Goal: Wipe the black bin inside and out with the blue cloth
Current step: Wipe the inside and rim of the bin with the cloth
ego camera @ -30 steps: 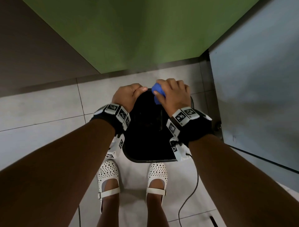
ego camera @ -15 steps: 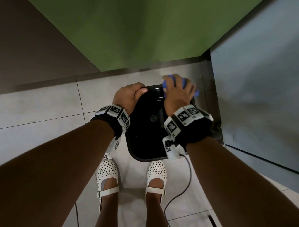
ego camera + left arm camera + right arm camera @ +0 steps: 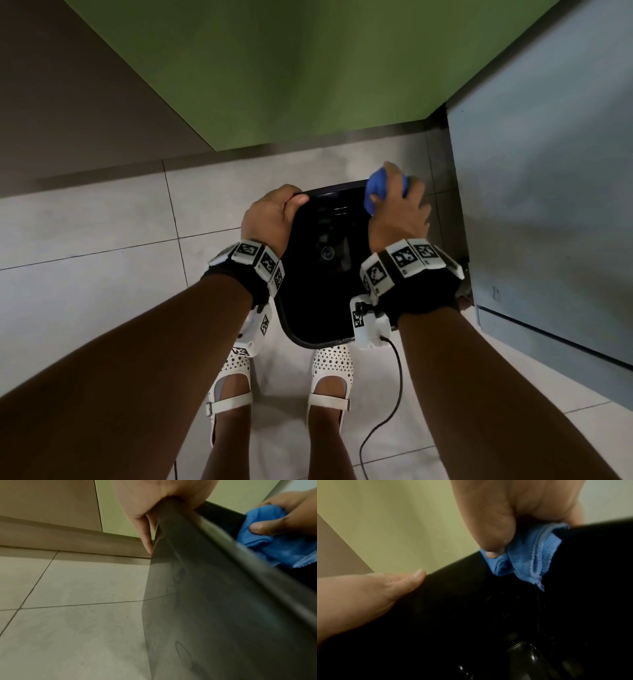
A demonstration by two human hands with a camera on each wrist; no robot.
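The left hand [image 3: 270, 219] grasps the far left rim of the black bin [image 3: 318, 274] — the right hand [image 3: 399, 209] clutches the blue cloth [image 3: 375, 192] on the far right corner.

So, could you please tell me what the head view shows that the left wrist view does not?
Only the head view shows the bin's dark inside from above, both wrist bands, the white shoes and a black cable on the floor. Only the left wrist view shows the bin's grey outer wall reaching down to the floor tiles, with the left hand's fingers on it. Both show the left hand gripping the rim of the black bin and the right hand holding the blue cloth at the rim.
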